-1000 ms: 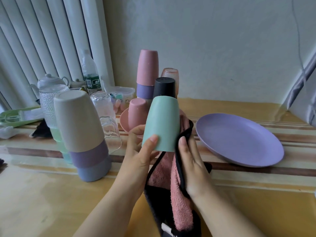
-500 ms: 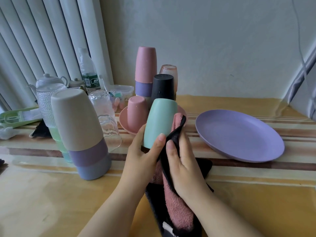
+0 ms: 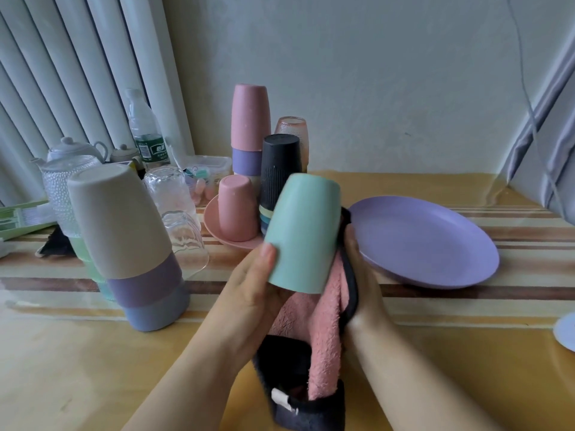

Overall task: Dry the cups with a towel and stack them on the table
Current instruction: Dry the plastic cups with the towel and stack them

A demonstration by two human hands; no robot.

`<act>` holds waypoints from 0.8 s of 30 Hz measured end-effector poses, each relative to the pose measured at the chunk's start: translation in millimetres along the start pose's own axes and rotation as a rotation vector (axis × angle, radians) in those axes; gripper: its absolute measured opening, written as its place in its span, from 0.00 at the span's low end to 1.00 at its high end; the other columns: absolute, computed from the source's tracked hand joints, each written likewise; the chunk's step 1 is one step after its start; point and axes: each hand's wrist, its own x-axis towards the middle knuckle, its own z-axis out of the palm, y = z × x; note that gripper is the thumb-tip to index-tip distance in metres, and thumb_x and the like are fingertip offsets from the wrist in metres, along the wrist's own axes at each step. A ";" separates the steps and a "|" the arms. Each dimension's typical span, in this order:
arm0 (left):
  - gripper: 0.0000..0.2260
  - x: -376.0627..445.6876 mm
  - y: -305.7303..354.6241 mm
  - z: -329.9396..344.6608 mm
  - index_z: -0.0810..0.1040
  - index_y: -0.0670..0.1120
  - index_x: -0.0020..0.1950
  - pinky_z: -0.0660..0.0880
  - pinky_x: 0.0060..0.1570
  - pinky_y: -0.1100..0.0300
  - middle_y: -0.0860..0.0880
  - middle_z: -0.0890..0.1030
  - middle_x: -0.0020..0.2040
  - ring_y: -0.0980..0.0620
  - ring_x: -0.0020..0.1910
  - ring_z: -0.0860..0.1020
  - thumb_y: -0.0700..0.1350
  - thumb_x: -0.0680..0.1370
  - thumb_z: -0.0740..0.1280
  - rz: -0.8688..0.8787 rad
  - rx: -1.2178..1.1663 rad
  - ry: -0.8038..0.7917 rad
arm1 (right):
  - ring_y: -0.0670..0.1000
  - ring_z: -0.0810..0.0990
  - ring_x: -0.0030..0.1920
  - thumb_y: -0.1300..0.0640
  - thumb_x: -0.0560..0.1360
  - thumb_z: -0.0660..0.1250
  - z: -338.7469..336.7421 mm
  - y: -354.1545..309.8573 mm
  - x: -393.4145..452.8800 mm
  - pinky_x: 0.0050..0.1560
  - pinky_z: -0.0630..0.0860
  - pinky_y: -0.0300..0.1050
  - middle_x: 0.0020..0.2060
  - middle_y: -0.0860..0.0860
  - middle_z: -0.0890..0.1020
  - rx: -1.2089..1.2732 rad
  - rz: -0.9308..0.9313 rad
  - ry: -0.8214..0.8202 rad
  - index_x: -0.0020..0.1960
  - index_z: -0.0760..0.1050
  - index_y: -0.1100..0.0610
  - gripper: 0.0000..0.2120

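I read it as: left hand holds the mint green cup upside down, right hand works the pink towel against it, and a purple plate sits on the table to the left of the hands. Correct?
Not quite. In the head view the purple plate lies to the right of the hands, not the left. The rest holds: the left hand holds the mint green cup upside down, and the right hand works the pink towel against it.

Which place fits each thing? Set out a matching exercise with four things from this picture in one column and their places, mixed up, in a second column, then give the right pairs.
Things:
1. mint cup
2. short pink cup
3. beige cup
4. towel

Places:
A. top of the near stack
B. in the left hand
C. on the pink saucer
D. under the right hand

Pairs: 1-B, 2-C, 3-A, 4-D
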 end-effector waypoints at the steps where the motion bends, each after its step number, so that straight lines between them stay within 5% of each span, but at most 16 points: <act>1: 0.28 1.1 1.9 -1.6 0.84 0.52 0.56 0.78 0.55 0.57 0.46 0.82 0.59 0.51 0.58 0.80 0.64 0.60 0.78 0.006 -0.037 0.010 | 0.37 0.61 0.69 0.14 0.45 0.53 3.1 1.5 -1.2 0.74 0.56 0.42 0.70 0.38 0.57 -0.026 -0.005 -0.030 0.57 0.59 0.35 0.46; 3: 0.33 3.0 3.4 -4.4 0.83 0.53 0.57 0.79 0.55 0.54 0.48 0.83 0.59 0.51 0.57 0.81 0.67 0.57 0.77 0.008 0.005 0.096 | 0.30 0.60 0.67 0.15 0.51 0.54 7.9 2.5 -1.3 0.75 0.53 0.41 0.71 0.35 0.55 0.012 -0.037 -0.097 0.66 0.56 0.36 0.49; 5: 0.33 4.9 2.3 -6.9 0.77 0.51 0.61 0.78 0.57 0.46 0.48 0.82 0.58 0.46 0.58 0.80 0.67 0.62 0.73 0.028 0.149 0.267 | 0.33 0.64 0.68 0.26 0.67 0.58 5.9 1.1 0.3 0.73 0.58 0.40 0.71 0.40 0.66 0.067 -0.055 -0.085 0.73 0.61 0.46 0.40; 7: 0.22 5.4 0.2 -9.0 0.74 0.52 0.57 0.78 0.54 0.40 0.48 0.82 0.53 0.41 0.56 0.80 0.62 0.69 0.70 0.150 0.329 0.436 | 0.26 0.68 0.61 0.44 0.80 0.53 2.9 -11.3 -1.0 0.61 0.63 0.24 0.63 0.34 0.70 0.062 -0.097 -0.037 0.70 0.62 0.46 0.19; 10: 0.07 3.2 -1.8 -9.1 0.77 0.57 0.49 0.77 0.48 0.34 0.50 0.82 0.45 0.42 0.48 0.81 0.58 0.77 0.64 0.328 0.530 0.496 | 0.16 0.63 0.53 0.56 0.81 0.50 4.1 -10.6 -0.1 0.50 0.58 0.14 0.57 0.26 0.65 0.028 -0.166 -0.010 0.64 0.58 0.39 0.16; 12: 0.10 1.4 -3.8 -7.8 0.78 0.60 0.49 0.78 0.48 0.38 0.55 0.83 0.46 0.47 0.49 0.82 0.61 0.76 0.61 0.307 0.605 0.479 | 0.17 0.63 0.54 0.57 0.81 0.52 8.6 -6.1 1.7 0.51 0.58 0.15 0.57 0.26 0.65 0.008 -0.170 -0.023 0.61 0.58 0.37 0.16; 15: 0.17 1.5 -3.5 -6.0 0.74 0.62 0.54 0.76 0.50 0.64 0.63 0.81 0.48 0.68 0.50 0.78 0.66 0.69 0.63 0.223 0.685 0.437 | 0.28 0.66 0.64 0.51 0.80 0.56 18.9 1.1 2.9 0.59 0.61 0.22 0.65 0.35 0.69 -0.050 -0.213 -0.063 0.66 0.61 0.39 0.16; 17: 0.23 2.8 -1.4 -5.7 0.73 0.58 0.57 0.73 0.44 0.72 0.60 0.80 0.50 0.70 0.48 0.78 0.67 0.67 0.66 0.188 0.701 0.408 | 0.34 0.67 0.67 0.50 0.78 0.55 24.4 4.8 1.9 0.65 0.62 0.28 0.67 0.40 0.70 -0.130 -0.259 -0.065 0.69 0.61 0.42 0.20; 21: 0.23 1.6 -0.3 -6.6 0.77 0.51 0.58 0.77 0.50 0.64 0.52 0.84 0.51 0.62 0.50 0.80 0.66 0.72 0.66 0.080 0.601 0.271 | 0.35 0.64 0.69 0.43 0.76 0.53 23.2 1.7 2.6 0.67 0.60 0.30 0.69 0.41 0.68 -0.212 -0.300 -0.018 0.69 0.59 0.40 0.21; 24: 0.21 -3.0 1.6 -5.2 0.77 0.52 0.58 0.76 0.55 0.58 0.51 0.83 0.53 0.56 0.53 0.80 0.63 0.72 0.65 0.020 0.585 0.101 | 0.31 0.60 0.69 0.47 0.78 0.53 13.9 -7.9 5.8 0.66 0.57 0.26 0.68 0.35 0.64 -0.222 -0.324 0.008 0.68 0.57 0.38 0.19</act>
